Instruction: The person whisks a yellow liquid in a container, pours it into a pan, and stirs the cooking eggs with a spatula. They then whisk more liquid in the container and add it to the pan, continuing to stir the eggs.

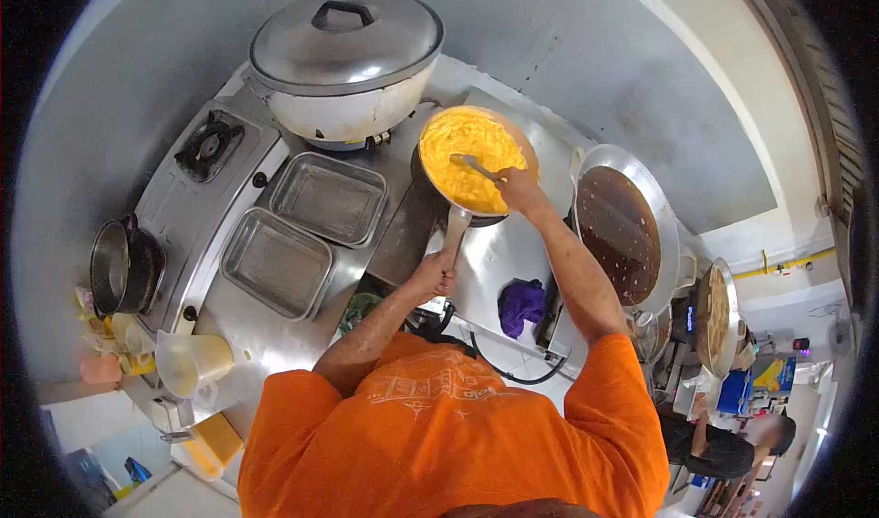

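Observation:
A frying pan full of soft yellow scrambled egg sits in front of me on the steel counter. My left hand is closed around the pan's handle. In my right hand is a spatula, its far end dipped in the egg. Whether the tip is flat or spoon-shaped cannot be seen. Below the pan, a crumpled purple cloth lies near the counter's front edge.
A large lidded pot stands behind to the left. Two metal trays lie beside the stove. On the right is a wide wok of dark brown liquid. A plastic jug stands lower left; another person is far right.

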Demonstrator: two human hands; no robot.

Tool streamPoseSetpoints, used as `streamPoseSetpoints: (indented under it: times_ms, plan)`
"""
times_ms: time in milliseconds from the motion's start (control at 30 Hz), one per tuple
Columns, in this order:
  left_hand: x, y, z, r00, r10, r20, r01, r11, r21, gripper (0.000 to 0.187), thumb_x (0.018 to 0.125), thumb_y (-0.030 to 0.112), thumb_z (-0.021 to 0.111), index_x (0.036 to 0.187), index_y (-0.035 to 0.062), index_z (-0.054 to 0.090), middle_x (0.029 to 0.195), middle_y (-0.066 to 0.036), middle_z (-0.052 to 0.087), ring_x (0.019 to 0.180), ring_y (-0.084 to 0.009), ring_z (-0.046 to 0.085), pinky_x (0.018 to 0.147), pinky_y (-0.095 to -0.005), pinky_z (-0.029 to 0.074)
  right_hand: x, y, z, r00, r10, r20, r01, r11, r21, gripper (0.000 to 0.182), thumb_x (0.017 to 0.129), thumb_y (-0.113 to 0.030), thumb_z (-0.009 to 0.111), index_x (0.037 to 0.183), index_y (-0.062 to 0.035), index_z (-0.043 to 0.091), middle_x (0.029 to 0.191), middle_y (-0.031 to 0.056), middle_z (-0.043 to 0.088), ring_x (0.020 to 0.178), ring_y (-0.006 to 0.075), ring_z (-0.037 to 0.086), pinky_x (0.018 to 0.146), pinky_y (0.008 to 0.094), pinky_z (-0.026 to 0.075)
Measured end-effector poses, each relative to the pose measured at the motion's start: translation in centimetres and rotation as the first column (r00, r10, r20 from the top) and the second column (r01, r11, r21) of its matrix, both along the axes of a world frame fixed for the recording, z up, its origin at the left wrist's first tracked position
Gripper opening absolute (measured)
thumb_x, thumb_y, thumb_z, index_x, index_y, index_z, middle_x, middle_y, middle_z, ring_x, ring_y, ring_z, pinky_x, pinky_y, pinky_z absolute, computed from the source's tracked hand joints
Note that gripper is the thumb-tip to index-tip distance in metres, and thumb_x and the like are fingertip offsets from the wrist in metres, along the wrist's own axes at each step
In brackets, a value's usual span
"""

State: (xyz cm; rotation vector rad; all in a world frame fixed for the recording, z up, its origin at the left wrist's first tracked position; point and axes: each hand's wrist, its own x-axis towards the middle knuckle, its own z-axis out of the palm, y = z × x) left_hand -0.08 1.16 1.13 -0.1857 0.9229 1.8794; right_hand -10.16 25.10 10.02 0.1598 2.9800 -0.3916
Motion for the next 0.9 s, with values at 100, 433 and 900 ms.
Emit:
streamPoseSetpoints:
  times_ms: [100,433,900]
  plan:
    - [0.0,0.2,0.2,1.0,-0.006,-0.009,0.006,1.0,-0.015,0.029,0.093,0.038,0.05,0.094,0.0096,0.046,0.063,0.005,0.034,0.047,-0.0039,0.026,0.037,-0.0191,0.019,-2.1,2.8,-0.9,0.996,0.048,-0.075,-0.047,0.999,0.011,0.027,0.086,-0.022,0.059,0.109,-0.0095,0.067,0.096,0.0204,0.066,0.089,0.0355,0.064,0.079,0.0414,0.051]
    - [-0.1,0.2,-0.4,1.0,-0.012,0.028,0.012,1.0,0.011,0.028,0.092,0.038,0.048,0.094,0.0109,0.044,0.062,0.004,0.033,0.046,-0.0042,0.027,0.036,-0.0185,0.02,-2.8,11.0,14.4,0.888,-0.104,0.447,0.202,0.963,-0.178,0.033,0.079,-0.028,0.066,0.107,-0.0113,0.069,0.061,0.0009,0.053,0.045,0.0113,0.046,0.037,0.0279,0.038]
    - [-0.6,0.2,-1.8,0.997,-0.076,-0.018,0.076,0.997,0.029,0.035,0.093,0.045,0.047,0.09,0.0109,0.043,0.062,0.004,0.033,0.047,-0.0053,0.029,0.037,-0.0194,0.021,-0.3,3.6,7.8,0.745,0.016,0.667,0.445,0.734,-0.513,0.038,0.087,-0.028,0.064,0.122,-0.0154,0.057,0.058,-0.003,0.043,0.04,0.0032,0.031,0.034,0.02,0.021]
